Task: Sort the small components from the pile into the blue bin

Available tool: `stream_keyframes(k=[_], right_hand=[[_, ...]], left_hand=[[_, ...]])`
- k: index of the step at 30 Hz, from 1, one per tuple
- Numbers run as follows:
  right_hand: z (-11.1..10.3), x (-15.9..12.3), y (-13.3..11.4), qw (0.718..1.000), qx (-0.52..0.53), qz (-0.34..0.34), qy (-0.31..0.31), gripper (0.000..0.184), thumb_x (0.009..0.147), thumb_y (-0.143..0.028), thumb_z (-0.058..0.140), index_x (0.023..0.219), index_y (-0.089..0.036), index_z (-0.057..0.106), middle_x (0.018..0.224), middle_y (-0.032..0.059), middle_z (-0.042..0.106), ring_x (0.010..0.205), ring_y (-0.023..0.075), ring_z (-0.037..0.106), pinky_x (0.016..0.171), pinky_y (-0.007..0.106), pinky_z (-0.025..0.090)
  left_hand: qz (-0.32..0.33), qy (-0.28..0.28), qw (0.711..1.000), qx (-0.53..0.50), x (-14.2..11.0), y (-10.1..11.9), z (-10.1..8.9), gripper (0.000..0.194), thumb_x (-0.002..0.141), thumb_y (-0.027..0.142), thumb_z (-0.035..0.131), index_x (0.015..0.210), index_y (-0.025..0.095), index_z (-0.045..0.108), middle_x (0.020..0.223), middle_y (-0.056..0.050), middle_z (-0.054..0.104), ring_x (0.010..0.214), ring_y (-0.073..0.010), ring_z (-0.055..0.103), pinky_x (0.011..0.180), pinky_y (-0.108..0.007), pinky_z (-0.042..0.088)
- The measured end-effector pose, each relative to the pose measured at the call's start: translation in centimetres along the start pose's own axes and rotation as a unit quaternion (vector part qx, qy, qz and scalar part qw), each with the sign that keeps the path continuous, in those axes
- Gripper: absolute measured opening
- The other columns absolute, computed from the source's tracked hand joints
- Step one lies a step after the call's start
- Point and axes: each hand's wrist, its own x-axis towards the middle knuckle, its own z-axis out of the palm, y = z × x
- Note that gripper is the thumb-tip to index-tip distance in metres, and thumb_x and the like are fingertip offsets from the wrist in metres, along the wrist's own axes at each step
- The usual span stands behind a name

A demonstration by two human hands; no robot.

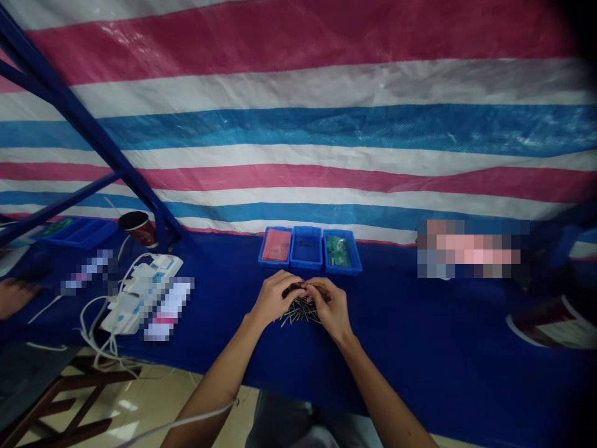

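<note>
My left hand (276, 297) and my right hand (332, 306) meet over a loose pile of thin, dark and yellowish stick-like pieces (295, 313) on the blue table. The fingers of both hands are curled, their tips close together above the pile. What is pinched between them is too small and partly hidden to make out. Just beyond the hands three small blue trays stand in a row. The left tray (262, 257) holds pink-red flat pieces (276, 244), the middle tray (306, 264) a few thin dark pieces, and the right tray (357, 261) green packets (337, 251).
A white power strip (161, 274) with tangled cables lies left, beside a blurred-out flat item (168, 311). Cups stand at the far left (145, 233) and right (553, 322). Another person's hand (16, 298) rests at the left edge. A striped sheet (326, 137) hangs behind the table.
</note>
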Motion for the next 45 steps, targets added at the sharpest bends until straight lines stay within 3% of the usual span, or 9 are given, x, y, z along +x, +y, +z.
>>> stream_keyframes(k=[7,16,25,34,45], right_hand=[[0.2,-0.2,0.2,0.999,-0.04,-0.011,0.0,0.016,0.096,-0.033,0.059,0.092,-0.02,0.067,0.071,0.0015,0.068,0.057,0.015,0.062,0.058,0.028,0.051],[-0.7,0.0,0.3,0.981,-0.176,-0.068,-0.036,0.023,0.099,-0.035,0.052,0.088,-0.02,0.065,0.072,0.0005,0.063,0.062,0.0147,0.057,0.062,0.026,0.043],[-0.6,-0.1,1.4,0.962,-0.25,-0.086,-0.07,0.04,0.105,-0.033,0.042,0.066,-0.02,0.044,0.057,-0.005,0.043,0.05,0.0098,0.043,0.055,0.026,0.03],[-0.6,-0.1,1.1,0.971,-0.199,-0.122,-0.057,0.022,0.103,-0.028,0.048,0.091,-0.02,0.064,0.078,0.0022,0.061,0.069,0.015,0.059,0.067,0.027,0.043],[-0.3,0.0,0.8,0.973,-0.166,-0.156,-0.028,0.018,0.099,-0.02,0.054,0.097,-0.023,0.071,0.093,0.0044,0.07,0.084,0.0171,0.067,0.077,0.03,0.052]], left_hand=[[0.005,-0.006,1.0,0.002,0.0,0.0,-0.2,0.015,0.097,0.025,0.058,0.091,0.018,0.071,0.083,-0.006,0.071,0.078,-0.0168,0.062,0.076,-0.031,0.05],[0.01,-0.017,1.0,0.003,0.0,0.3,0.1,0.014,0.097,0.023,0.057,0.098,0.017,0.07,0.087,-0.008,0.071,0.081,-0.0177,0.061,0.077,-0.032,0.049],[0.013,-0.027,1.0,-0.003,0.0,0.4,0.5,0.02,0.1,0.022,0.052,0.091,0.017,0.068,0.083,-0.007,0.069,0.078,-0.0171,0.059,0.075,-0.032,0.048],[0.003,-0.027,1.0,0.013,0.0,0.4,0.0,0.021,0.101,0.025,0.048,0.093,0.018,0.066,0.085,-0.007,0.068,0.08,-0.0176,0.059,0.078,-0.032,0.047],[-0.035,-0.052,0.998,0.006,-0.1,0.3,-0.2,0.032,0.103,0.028,0.042,0.078,0.017,0.057,0.073,-0.003,0.058,0.073,-0.0158,0.055,0.072,-0.029,0.043]])
